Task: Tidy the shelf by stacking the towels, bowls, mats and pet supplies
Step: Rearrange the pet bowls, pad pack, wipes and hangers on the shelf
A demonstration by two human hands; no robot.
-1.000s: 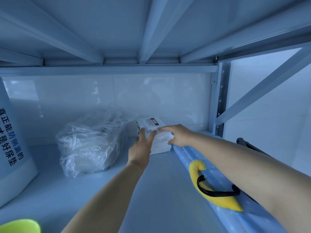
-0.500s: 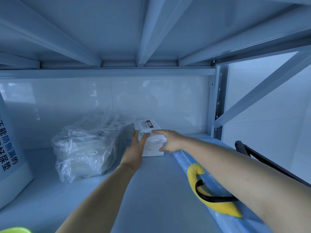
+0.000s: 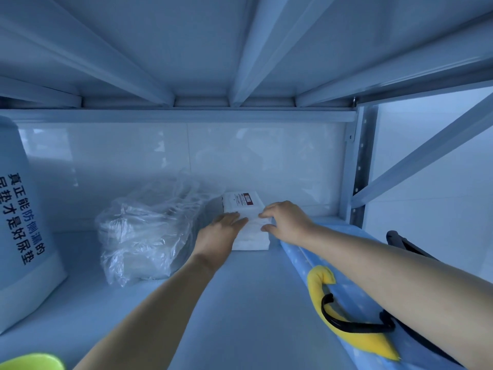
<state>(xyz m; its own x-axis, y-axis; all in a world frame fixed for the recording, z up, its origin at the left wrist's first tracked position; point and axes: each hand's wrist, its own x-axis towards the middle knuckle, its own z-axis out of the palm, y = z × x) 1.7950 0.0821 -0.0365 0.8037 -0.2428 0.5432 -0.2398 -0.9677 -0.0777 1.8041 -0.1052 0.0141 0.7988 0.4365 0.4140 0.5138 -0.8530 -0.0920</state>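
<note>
White pack (image 3: pixel 244 206): label print too small to read. Near-left corner hidden under my left hand (image 3: pixel 221 231), right end under my right hand (image 3: pixel 288 222). Lime-green thing (image 3: pixel 29 362) cut off at near-left edge. Clear bag (image 3: pixel 149 233): contents unclear. Dark frame (image 3: pixel 400 240) mostly behind my right forearm.

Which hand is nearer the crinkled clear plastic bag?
Left. Left hand is just right of the clear plastic bag; right hand is farther right, across the white packet.

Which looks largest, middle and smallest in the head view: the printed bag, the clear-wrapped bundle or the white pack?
1. printed bag, though it is nearest the camera and cropped by the frame
2. clear-wrapped bundle
3. white pack, farthest back
</note>
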